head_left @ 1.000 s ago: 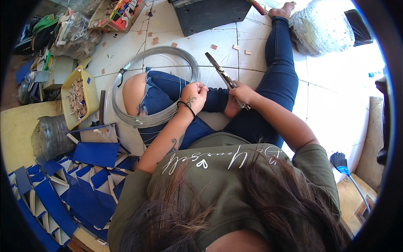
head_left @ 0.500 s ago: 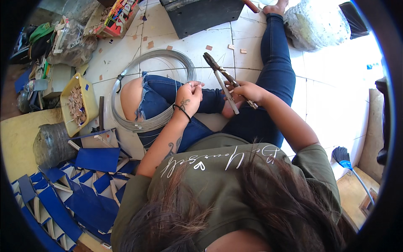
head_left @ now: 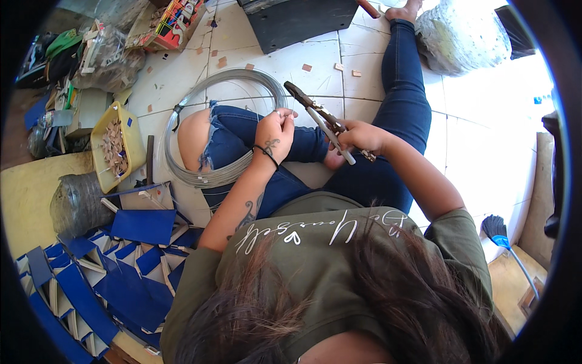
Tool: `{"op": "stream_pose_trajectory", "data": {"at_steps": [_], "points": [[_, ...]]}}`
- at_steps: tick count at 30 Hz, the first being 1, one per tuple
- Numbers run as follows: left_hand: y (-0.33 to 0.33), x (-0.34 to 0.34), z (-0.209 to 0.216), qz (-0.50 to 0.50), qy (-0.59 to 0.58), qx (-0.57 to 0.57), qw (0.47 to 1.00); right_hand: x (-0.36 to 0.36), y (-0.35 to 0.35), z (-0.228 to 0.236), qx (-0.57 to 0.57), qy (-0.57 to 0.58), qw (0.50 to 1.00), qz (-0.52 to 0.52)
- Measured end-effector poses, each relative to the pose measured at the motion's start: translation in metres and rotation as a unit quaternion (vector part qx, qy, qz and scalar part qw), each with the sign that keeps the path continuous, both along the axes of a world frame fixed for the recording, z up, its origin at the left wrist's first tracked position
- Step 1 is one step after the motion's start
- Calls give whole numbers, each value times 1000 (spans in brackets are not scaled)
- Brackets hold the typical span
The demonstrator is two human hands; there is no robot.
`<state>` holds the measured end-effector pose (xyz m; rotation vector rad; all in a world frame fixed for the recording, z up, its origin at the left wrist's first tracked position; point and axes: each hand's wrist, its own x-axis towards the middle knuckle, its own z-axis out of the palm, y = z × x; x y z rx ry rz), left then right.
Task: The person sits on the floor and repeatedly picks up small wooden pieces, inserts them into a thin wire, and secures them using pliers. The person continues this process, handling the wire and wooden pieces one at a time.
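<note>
My right hand (head_left: 365,137) is wrapped round a pair of long, worn pliers (head_left: 310,107). One handle is pale and the other is dark and rough. The jaws point up and left, close to the fingertips of my left hand (head_left: 276,132). That hand is closed in a pinch on a thin wire, of which only a faint bit shows at the fingertips. A large coil of grey wire (head_left: 171,145) lies around my bent knee, passing under my left forearm. A dark tie binds it at its left side.
Left of me stand a yellow bin (head_left: 99,151) of small wooden pieces and a heap of blue-and-white pieces (head_left: 130,291). A black box (head_left: 303,27) and a wrapped bundle (head_left: 464,36) are ahead. A blue-handled brush (head_left: 498,233) lies at right. Wood chips dot the tiles.
The handles of the pliers have come closer together in my right hand, and the jaws have moved slightly left and down toward my left fingertips. My left hand has turned a little.
</note>
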<state>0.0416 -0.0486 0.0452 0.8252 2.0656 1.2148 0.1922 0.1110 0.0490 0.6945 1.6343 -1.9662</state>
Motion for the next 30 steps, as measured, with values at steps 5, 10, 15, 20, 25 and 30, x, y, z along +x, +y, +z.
{"op": "stream_pose_trajectory", "data": {"at_steps": [5, 10, 15, 20, 25, 30], "points": [[1, 0, -4, -21, 10, 12, 1000, 1, -10, -9, -75, -46, 995, -56], [15, -6, -17, -37, 56, -45, 997, -1, -15, -27, 54, -46, 994, -83], [27, -13, -34, -26, 50, -91, 994, -9, -20, -47, 131, -51, 986, -85], [29, -14, -47, -21, 81, -92, 992, -14, -18, -49, 176, -84, 980, -47], [27, -19, -44, -34, 27, -94, 995, -20, -19, -47, 275, -75, 958, -36], [18, -21, -21, 38, -219, 24, 975, -26, 3, -45, -169, -69, 964, -192]]}}
